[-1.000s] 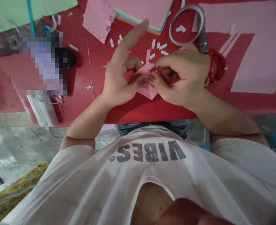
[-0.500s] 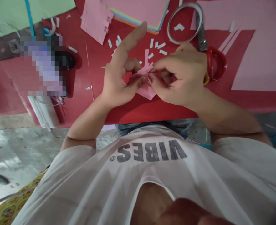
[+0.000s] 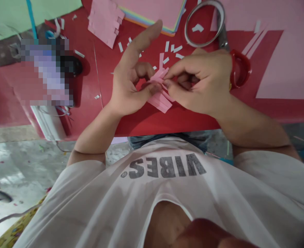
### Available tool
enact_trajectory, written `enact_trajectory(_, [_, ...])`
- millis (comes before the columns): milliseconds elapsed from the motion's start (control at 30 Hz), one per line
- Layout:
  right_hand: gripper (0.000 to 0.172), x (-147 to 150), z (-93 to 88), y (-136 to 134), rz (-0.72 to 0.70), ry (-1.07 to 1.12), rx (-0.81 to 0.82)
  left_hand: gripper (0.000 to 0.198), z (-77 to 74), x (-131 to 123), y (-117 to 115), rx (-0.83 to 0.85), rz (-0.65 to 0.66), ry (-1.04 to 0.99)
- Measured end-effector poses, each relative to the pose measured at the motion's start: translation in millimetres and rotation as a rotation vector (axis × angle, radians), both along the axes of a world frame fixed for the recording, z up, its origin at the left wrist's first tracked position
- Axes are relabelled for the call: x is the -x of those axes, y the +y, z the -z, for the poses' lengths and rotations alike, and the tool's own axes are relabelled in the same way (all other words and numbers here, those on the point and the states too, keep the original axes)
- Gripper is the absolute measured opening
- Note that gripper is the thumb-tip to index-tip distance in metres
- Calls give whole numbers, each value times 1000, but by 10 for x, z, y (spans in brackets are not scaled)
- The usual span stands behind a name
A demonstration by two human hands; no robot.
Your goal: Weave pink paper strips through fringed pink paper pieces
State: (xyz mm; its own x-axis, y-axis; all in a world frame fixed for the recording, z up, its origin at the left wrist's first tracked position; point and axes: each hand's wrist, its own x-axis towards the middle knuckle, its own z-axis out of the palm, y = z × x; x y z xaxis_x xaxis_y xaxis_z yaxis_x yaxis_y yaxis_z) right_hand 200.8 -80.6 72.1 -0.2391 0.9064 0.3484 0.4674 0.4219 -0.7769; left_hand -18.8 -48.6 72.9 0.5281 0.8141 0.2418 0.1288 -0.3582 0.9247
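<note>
Several folded pink paper strips point(image 3: 160, 102) form a small bundle above the red table, between both hands. My left hand point(image 3: 133, 82) pinches the bundle between thumb and a curled finger, its index finger stretched out away from me. On the right side of the bundle, the thumb and index fingertip of my right hand point(image 3: 198, 82) are closed on a strip. One narrow strip sticks up past the fingertips. Small white paper pieces point(image 3: 167, 46) lie scattered just beyond the hands.
A tape roll point(image 3: 188, 32) and red-handled scissors point(image 3: 248, 69) lie beyond my right hand. Colored sheets point(image 3: 152, 13) and a notched pink piece point(image 3: 102, 22) are at the back. Cut pink paper point(image 3: 289, 69) is at right, a white power strip point(image 3: 48, 122) at left.
The lower pink strips have swung slightly down and spread apart more. My right hand has shifted a little, covering more of the scissors' handles. Both hands keep their pinch.
</note>
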Motion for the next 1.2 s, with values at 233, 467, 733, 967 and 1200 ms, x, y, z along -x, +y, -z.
enact_trajectory(233, [3, -12, 45, 16, -19, 111, 59, 70, 109, -14, 45, -79, -32, -2])
enact_trajectory(467, [11, -74, 11, 81, -88, 144, 62, 70, -96, -80, 10, -119, 116, 93])
enact_trajectory(733, [11, -82, -1, 124, -84, 15, 36, 78, -94, -240, -67, -113, 154, 27])
enact_trajectory(967, [19, -68, 56, 161, -90, 52, 143, 70, 73, 3, 25, -2, 80, -47])
enact_trajectory(1200, [27, 19, 110, 128, -28, 124, 207, 70, 219, -40, 100, -43, 77, -159])
